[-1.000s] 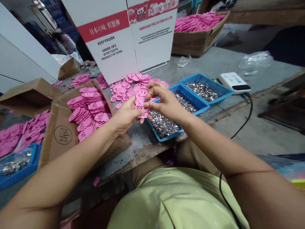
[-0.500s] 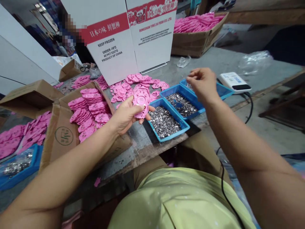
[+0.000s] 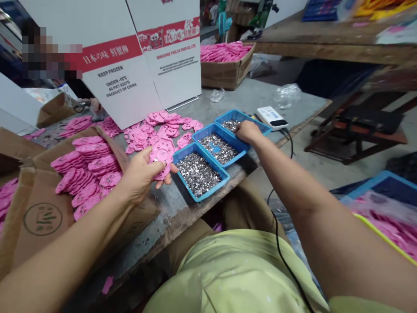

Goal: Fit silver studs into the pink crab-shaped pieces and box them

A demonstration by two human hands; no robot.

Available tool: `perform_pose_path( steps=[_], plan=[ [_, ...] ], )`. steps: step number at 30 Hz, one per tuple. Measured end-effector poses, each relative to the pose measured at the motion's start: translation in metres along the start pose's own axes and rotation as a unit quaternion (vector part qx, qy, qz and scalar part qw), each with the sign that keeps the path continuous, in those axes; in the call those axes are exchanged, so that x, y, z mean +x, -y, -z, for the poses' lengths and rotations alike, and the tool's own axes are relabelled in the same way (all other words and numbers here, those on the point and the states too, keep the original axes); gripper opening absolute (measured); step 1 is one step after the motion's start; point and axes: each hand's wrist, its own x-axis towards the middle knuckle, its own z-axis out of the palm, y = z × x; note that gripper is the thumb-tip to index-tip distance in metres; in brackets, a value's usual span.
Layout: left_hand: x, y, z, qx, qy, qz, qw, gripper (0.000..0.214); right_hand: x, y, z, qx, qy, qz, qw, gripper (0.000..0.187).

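silver bits [image 3: 199,174] in blue trays [image 3: 212,189]

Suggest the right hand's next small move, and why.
Probably pinch one shiny part from the shiny parts in the far blue tray and lift it clear. The right hand is down at that tray, while the left hand holds a pink piece over the table. Whether the right fingertips grip anything is hidden.

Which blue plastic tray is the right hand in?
The farthest blue plastic tray of silvery pieces, beside the flat white device; the right hand dips only there.
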Motion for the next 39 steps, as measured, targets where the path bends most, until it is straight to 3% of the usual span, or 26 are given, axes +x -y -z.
perform_pose_path(
  steps=[10,18,21,24,27,30,34,39],
  plan=[
    [0.003,0.000,0.002,-0.044,-0.009,0.026,0.999,0.036,-0.012,0.009,0.007,0.028,-0.047,-0.048,0.997,0.018],
    [0.003,0.000,0.001,-0.041,-0.009,0.019,0.999,0.038,-0.014,0.007,0.017,0.090,-0.072,-0.038,0.993,0.030],
    [0.002,0.000,0.000,-0.050,-0.018,0.020,0.998,0.040,-0.022,0.018,0.019,0.142,-0.085,-0.011,0.986,0.032],
    [0.002,0.001,0.000,-0.068,-0.021,0.013,0.997,0.045,-0.047,0.051,0.013,0.332,-0.052,0.050,0.940,0.025],
    [0.003,0.004,0.000,-0.080,-0.023,-0.008,0.996,0.053,-0.089,0.096,0.004,0.523,0.083,0.138,0.837,0.026],
    [0.004,0.009,0.000,-0.065,-0.051,-0.044,0.996,0.054,-0.128,0.134,-0.002,0.601,0.190,0.164,0.759,0.038],
    [0.006,0.014,0.000,-0.035,-0.095,-0.085,0.991,0.057,-0.149,0.162,-0.006,0.640,0.216,0.151,0.721,0.051],
    [0.008,0.016,0.001,-0.013,-0.124,-0.106,0.987,0.056,-0.155,0.174,-0.008,0.646,0.199,0.166,0.718,0.056]
  ],
)
